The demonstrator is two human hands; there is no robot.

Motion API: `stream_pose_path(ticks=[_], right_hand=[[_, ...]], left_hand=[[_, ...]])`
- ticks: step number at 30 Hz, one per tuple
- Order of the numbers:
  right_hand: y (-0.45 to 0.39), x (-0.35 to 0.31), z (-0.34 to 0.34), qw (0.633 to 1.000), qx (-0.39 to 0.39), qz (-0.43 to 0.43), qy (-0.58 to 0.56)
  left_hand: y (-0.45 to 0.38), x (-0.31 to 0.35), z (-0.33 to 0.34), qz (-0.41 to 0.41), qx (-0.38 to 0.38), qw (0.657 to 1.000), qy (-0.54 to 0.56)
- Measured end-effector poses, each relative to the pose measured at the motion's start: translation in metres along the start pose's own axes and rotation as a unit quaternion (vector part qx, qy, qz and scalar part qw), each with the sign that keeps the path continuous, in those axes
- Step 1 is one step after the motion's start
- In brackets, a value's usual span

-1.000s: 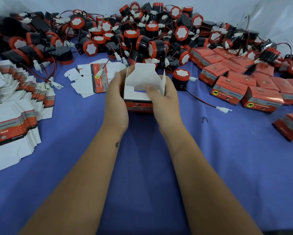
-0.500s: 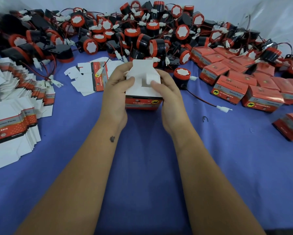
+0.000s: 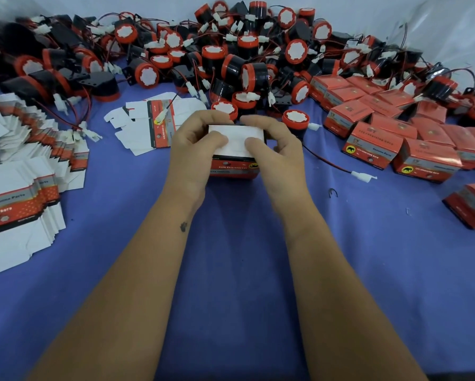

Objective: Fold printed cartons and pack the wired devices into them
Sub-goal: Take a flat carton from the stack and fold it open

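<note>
A red printed carton stands on the blue cloth at the middle, its white flaps folded flat on top. My left hand grips its left side, thumb pressing on the white flap. My right hand grips the right side, its thumb also on the flap. Behind the carton lies a big heap of black-and-red wired devices; one single device stands just right of my right hand, its red wire ending in a white plug. What is inside the carton is hidden.
Flat unfolded cartons are stacked at the left, with a few loose ones left of my hands. Closed red cartons fill the right side, one lying apart at the right edge. The blue cloth runs toward me.
The white flaps that stood upright have been folded down flat onto the carton. Both hands moved from the sides to press over its top.
</note>
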State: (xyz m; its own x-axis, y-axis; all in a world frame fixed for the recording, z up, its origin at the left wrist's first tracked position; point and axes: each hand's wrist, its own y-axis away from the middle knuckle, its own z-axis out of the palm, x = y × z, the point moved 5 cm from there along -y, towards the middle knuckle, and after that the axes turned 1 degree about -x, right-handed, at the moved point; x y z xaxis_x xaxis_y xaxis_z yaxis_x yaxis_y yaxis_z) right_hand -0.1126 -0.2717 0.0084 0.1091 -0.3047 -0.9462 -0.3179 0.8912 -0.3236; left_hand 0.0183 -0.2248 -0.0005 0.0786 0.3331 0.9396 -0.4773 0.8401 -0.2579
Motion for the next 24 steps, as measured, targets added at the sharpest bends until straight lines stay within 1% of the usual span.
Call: stream_pose_path(ticks=[2, 5, 7, 8, 11, 13, 15, 17, 18, 20, 21, 22, 23, 24], right_hand=[[-0.002, 0.002, -0.002, 1.0, 0.005, 0.011, 0.021], [-0.002, 0.001, -0.003, 0.997, 0.015, 0.02, 0.077], [0.0, -0.003, -0.003, 0.997, 0.02, 0.007, 0.077], [0.001, -0.003, -0.003, 0.998, 0.025, 0.01, 0.059], [-0.001, 0.002, -0.004, 0.996, 0.035, 0.079, -0.035], [-0.002, 0.009, -0.002, 0.987, 0.017, 0.15, -0.048], [0.001, 0.015, 0.004, 0.982, -0.033, 0.183, -0.029], [0.004, 0.016, 0.008, 0.979, -0.044, 0.192, -0.051], [0.004, 0.013, 0.008, 0.978, -0.036, 0.188, -0.079], [0.002, 0.007, 0.004, 0.981, -0.008, 0.148, -0.123], [0.001, 0.002, 0.002, 0.987, 0.0, 0.114, -0.112], [0.0, -0.002, 0.001, 0.992, 0.001, 0.077, -0.096], [0.0, -0.005, 0.0, 0.995, -0.003, 0.047, -0.09], [0.002, -0.008, 0.0, 0.995, -0.006, 0.028, -0.091]], left_hand=[[-0.001, -0.001, 0.0, -0.006, -0.001, 1.0, 0.01], [0.0, 0.0, 0.001, 0.009, 0.003, 1.0, -0.019], [0.001, 0.0, 0.002, 0.021, 0.001, 0.999, -0.032], [0.001, 0.001, 0.002, 0.023, 0.004, 0.999, -0.028], [0.0, 0.003, -0.003, 0.038, 0.046, 0.998, -0.001], [0.0, 0.008, -0.004, 0.071, 0.061, 0.996, 0.009], [0.002, 0.01, -0.003, 0.108, 0.057, 0.992, -0.011], [0.004, 0.01, -0.002, 0.117, 0.06, 0.989, -0.067], [0.003, 0.009, -0.002, 0.106, 0.069, 0.984, -0.122], [0.003, 0.001, -0.002, 0.06, 0.073, 0.958, -0.27], [0.003, -0.005, -0.003, 0.02, 0.062, 0.953, -0.297], [0.002, -0.012, -0.003, -0.037, 0.05, 0.962, -0.267], [0.002, -0.016, -0.002, -0.106, 0.035, 0.975, -0.195], [0.003, -0.019, 0.0, -0.157, 0.017, 0.978, -0.134]])
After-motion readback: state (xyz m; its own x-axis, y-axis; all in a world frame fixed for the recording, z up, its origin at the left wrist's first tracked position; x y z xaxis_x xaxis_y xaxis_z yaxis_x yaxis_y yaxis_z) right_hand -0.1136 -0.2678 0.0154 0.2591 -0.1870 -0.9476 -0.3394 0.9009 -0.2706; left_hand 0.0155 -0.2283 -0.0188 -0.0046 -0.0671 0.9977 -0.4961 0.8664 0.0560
